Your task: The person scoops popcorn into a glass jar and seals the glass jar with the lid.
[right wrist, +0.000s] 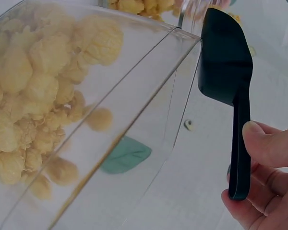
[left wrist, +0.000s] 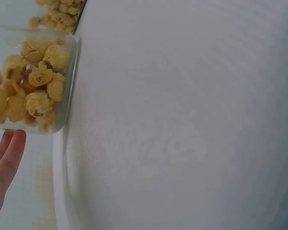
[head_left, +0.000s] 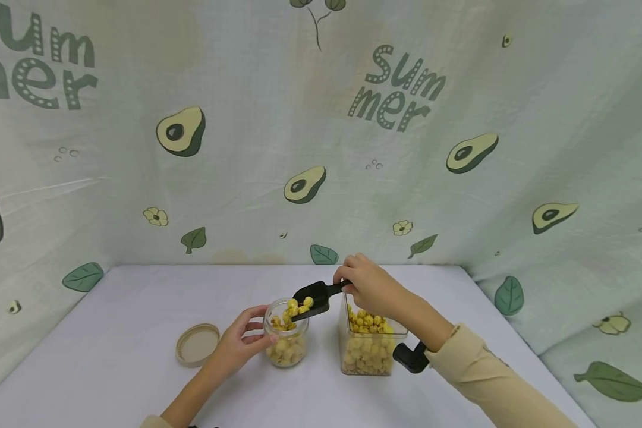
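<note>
My right hand [head_left: 371,286] pinches the handle of a black scoop [head_left: 321,292], also seen in the right wrist view as a dark scoop [right wrist: 225,60]. The scoop tilts down to the left, its lip over the mouth of a round glass jar [head_left: 286,348]. Yellow popcorn [head_left: 302,307] sits at the scoop's lip and in the jar opening. Around the jar's left side my left hand [head_left: 241,342] holds it, thumb in front and fingers behind. The left wrist view shows popcorn through the jar wall [left wrist: 67,86] and only some fingertips [left wrist: 15,143].
Right of the jar stands a clear square container [head_left: 348,356] partly filled with popcorn, below my right forearm. A round beige lid [head_left: 198,345] lies on the white table [head_left: 139,321] at left. Behind the table hangs a printed cloth [head_left: 246,119].
</note>
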`<state>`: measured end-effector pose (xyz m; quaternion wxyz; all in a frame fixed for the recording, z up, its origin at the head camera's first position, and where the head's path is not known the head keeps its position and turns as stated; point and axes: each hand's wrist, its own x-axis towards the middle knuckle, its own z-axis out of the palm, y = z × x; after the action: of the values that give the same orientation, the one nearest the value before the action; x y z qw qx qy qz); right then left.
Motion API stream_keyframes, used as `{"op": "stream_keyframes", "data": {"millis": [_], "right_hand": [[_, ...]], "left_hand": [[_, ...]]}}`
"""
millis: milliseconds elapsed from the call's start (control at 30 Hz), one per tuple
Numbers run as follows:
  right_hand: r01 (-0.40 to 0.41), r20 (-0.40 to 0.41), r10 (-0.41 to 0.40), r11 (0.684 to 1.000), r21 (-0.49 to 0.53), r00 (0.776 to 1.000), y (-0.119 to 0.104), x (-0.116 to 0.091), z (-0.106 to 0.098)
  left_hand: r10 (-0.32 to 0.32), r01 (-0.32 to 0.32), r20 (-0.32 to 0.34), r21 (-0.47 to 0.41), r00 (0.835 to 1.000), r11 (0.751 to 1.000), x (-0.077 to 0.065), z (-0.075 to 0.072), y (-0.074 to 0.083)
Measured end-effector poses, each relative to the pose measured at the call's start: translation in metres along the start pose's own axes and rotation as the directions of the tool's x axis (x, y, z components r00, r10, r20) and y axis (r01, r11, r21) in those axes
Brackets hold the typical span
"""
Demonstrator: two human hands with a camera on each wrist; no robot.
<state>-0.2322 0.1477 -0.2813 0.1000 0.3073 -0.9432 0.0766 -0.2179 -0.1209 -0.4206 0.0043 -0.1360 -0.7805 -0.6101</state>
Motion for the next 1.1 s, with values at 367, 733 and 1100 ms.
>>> {"op": "stream_keyframes", "data": {"millis": [367,733,1100], "right_hand": [[0.038,-0.011,-0.038,0.999,-0.017,0.999,-0.0023,0.0008,-0.0030],[0.049,-0.010,-0.049,0.999,-0.022,0.999,-0.0040,0.0009,-0.0037],[0.002,-0.026,-0.002,1.000,0.013,1.000,-0.0040,-0.0021,-0.0061]], "left_hand": [[0.002,-0.002,-0.006,-0.010,1.000,1.000,0.0002,0.0006,-0.0005],[-0.010,0.010,-0.015,-0.007,1.000,1.000,-0.0003,0.0012,-0.0013],[-0.013,0.012,-0.014,-0.018,1.000,1.000,-0.0001,0.0008,-0.0011]]}}
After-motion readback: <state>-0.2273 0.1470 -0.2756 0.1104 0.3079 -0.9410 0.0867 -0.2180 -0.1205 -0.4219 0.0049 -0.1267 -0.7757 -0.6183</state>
